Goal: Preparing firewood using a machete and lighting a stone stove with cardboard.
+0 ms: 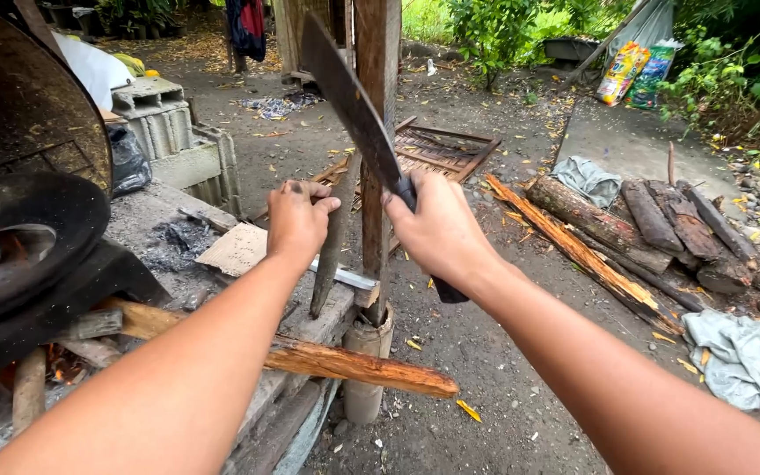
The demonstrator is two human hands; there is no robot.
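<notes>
My right hand [437,230] is closed around the dark handle of a long machete [351,104], whose blade points up and to the left in front of a wooden post [376,132]. My left hand [296,220] holds the top of a thin upright stick of wood [333,239] that stands on the edge of a concrete ledge [323,318]. The blade is raised above the stick and apart from it.
A black pan [19,237] sits over a wood fire at the left, with firewood [345,365] poking out. Concrete blocks [169,132] stand behind. Logs [653,229] and split wood lie on the dirt at the right, beside grey cloths [745,361].
</notes>
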